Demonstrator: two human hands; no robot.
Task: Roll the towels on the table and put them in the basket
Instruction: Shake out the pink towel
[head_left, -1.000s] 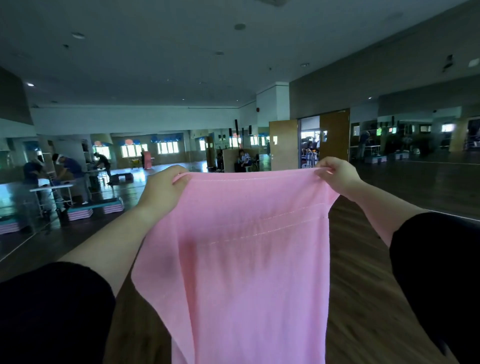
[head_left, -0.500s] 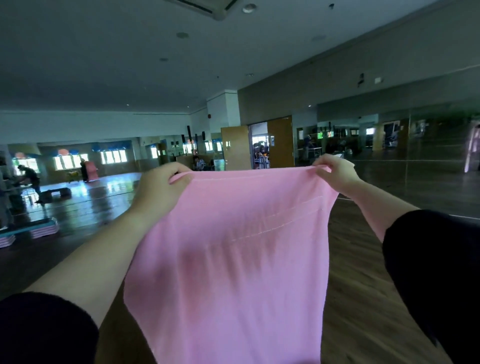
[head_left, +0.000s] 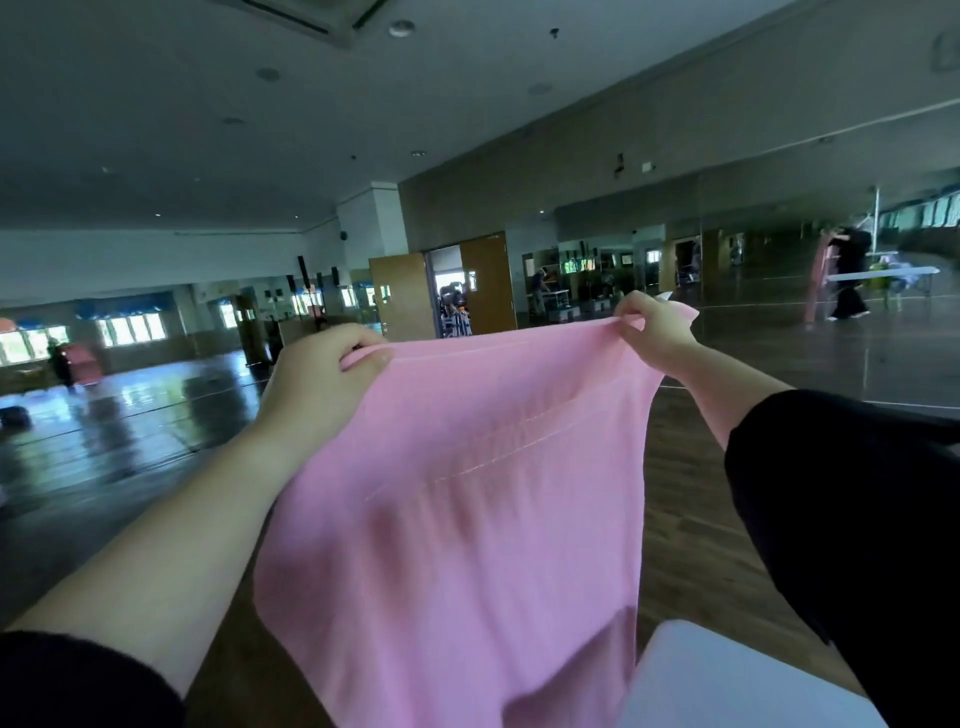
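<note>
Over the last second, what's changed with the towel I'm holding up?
The view has swung to the right: the doorway behind slid left, and a white table corner has come into sight at the bottom right. Nothing was taken or let go. The left hand and right hand still pinch the top edge of the pink towel, spread and hanging.

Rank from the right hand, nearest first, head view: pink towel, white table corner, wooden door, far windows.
1. pink towel: pinched by the right hand.
2. white table: lower right, below it.
3. wooden door: across the floor, centre.
4. windows: far left end of the hall.
</note>
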